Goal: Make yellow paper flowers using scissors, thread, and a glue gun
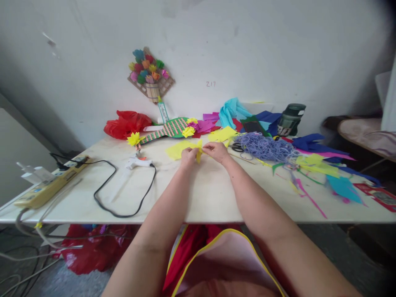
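Observation:
Over the middle of the table, my left hand pinches a small piece of yellow crepe paper that stands up between my hands. My right hand has its thumb and fingers pressed together at the paper's right side. A flat yellow paper sheet lies behind my left hand. Past my hands is a green guitar-shaped craft with pink strips and yellow and purple paper flowers. Black-handled scissors lie to the right of my right hand, partly covered by purple yarn.
A white glue gun with a black cord and a yellow power strip are on the left. Tangled purple yarn, coloured paper scraps and a dark green bottle occupy the right. Red plastic sits at the back left.

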